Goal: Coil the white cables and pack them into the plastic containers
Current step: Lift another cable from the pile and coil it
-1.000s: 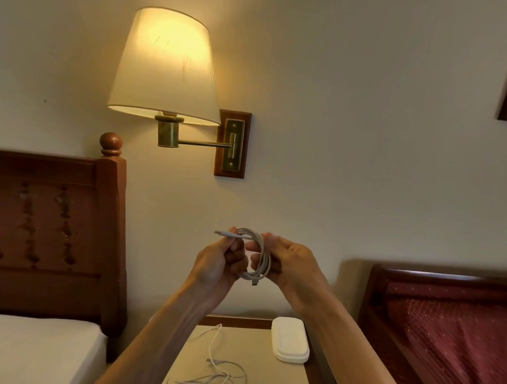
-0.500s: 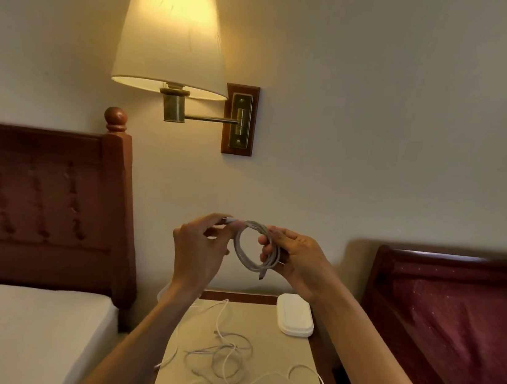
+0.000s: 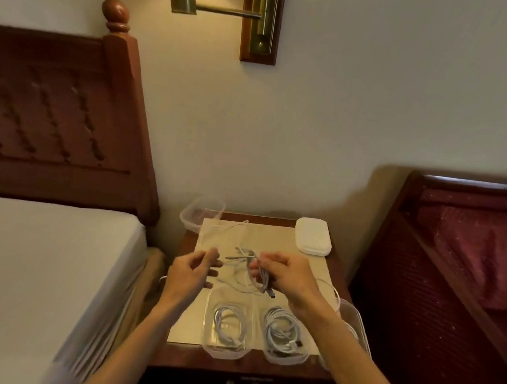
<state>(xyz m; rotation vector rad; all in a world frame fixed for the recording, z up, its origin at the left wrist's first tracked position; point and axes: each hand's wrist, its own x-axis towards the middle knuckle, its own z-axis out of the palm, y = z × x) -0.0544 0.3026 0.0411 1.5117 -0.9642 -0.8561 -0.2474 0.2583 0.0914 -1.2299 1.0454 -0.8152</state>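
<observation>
Several steps in, at a guess. Found left tub (image 3: 209,344) and middle tub (image 3: 304,358) at near edge of nightstand (image 3: 242,366), each packed with one wound cable. Glimpsed right tub (image 3: 354,321) behind right forearm, contents mostly hidden. Spotted far tub (image 3: 202,214) at far left corner, seemingly without cable, and white box (image 3: 313,236) at far right.

Held coil (image 3: 262,279) in right hand (image 3: 291,277), fingers curled round the bundle, above middle of nightstand and just beyond the near tubs, plug end hanging toward middle tub. Saw tail (image 3: 237,258) sticking out leftward toward left hand (image 3: 192,269). Fingers there bent, thumb and forefinger close to tail, but too blurred to say whether pinching it or merely near it. Noted loose cables (image 3: 237,231) lying unwound on nightstand under and beyond both hands.

Judged step in hand as finishing the wind: last turn or tuck of tail so coil would hold its shape. Next move likely called for securing tail first, then lowering coil flat into a free tub, far tub or right tub if room there, with right-hand grip eased only once bundle sat below rim, lest it spring open. After that, loose cables left to gather and wind.
</observation>
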